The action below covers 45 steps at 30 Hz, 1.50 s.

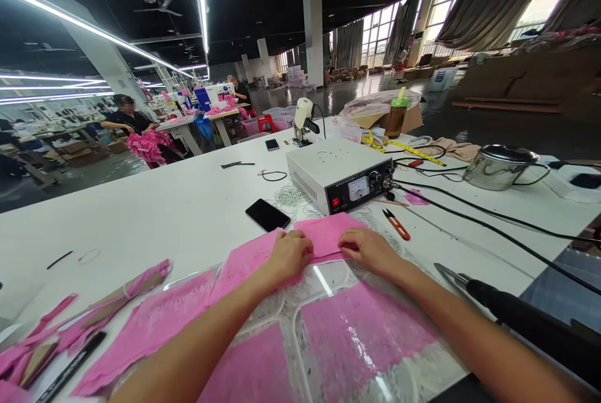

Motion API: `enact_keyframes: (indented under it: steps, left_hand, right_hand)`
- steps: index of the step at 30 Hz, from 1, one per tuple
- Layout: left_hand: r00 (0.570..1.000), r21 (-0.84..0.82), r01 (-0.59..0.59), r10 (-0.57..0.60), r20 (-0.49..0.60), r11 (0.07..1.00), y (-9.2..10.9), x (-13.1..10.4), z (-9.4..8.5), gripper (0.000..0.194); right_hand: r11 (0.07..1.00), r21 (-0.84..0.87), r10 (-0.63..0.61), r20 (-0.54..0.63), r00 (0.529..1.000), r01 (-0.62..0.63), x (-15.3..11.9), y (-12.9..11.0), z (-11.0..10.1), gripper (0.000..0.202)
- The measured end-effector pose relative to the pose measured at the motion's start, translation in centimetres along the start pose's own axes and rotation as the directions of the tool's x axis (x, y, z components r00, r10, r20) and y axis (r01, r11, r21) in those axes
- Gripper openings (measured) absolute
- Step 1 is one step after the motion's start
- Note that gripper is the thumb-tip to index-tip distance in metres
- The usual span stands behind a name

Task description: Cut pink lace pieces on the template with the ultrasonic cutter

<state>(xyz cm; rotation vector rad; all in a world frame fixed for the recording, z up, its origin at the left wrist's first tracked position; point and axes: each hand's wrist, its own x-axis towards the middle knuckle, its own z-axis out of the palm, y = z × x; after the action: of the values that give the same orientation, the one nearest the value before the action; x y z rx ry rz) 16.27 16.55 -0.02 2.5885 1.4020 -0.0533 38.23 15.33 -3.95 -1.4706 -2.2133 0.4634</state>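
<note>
My left hand (292,251) is closed on the lower left part of a pink fabric piece (328,233), fingers curled at its edge. Pinched at the right end of that edge is my right hand (369,248). The fabric lies in front of a white control box. Below my hands is a clear plastic sheet (323,278) with rounded raised outlines; pink areas show through it. More pink cloth (159,315) stretches to the lower left, partly hidden by my left forearm.
The control box (338,171) has cables running right. Near it lie a black phone (267,214), orange thread snips (397,224), and a lidded glass mug (498,168). A black-handled, metal-tipped tool (516,309) lies at right. Pink strips (94,309) lie left. Two people sit beyond the table.
</note>
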Motion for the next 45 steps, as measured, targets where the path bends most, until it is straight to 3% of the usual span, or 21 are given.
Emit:
enact_keyframes:
  steps: [10, 20, 24, 32, 45]
  left_hand:
    - [0.997, -0.002, -0.016, 0.016, 0.076, 1.000, -0.4, 0.5, -0.8, 0.031]
    - [0.999, -0.020, 0.004, -0.003, 0.051, 1.000, -0.2, 0.4, -0.7, 0.031]
    - [0.998, -0.047, 0.018, -0.015, 0.067, 0.999, -0.4, 0.7, -0.9, 0.031]
    - [0.997, -0.092, 0.040, -0.034, 0.070, 0.995, -0.5, 0.8, -1.3, 0.031]
    - [1.000, -0.142, 0.023, -0.023, 0.003, 0.990, -0.6, 1.2, -0.3, 0.032]
  right_hand:
    - [0.999, -0.045, 0.022, 0.001, 1.000, -0.022, 0.4, -0.3, 0.0, 0.020]
    - [0.996, -0.082, 0.029, 0.064, 0.997, -0.024, 0.5, -0.2, -0.2, 0.014]
    - [0.995, -0.095, 0.053, 0.097, 0.994, -0.044, 0.8, -0.1, -0.3, 0.030]
    - [0.991, -0.101, 0.105, 0.144, 0.984, -0.091, 1.0, -0.2, -0.4, 0.032]
    - [0.995, -0.021, 0.095, 0.119, 0.988, -0.093, 1.2, 0.1, -0.6, 0.033]
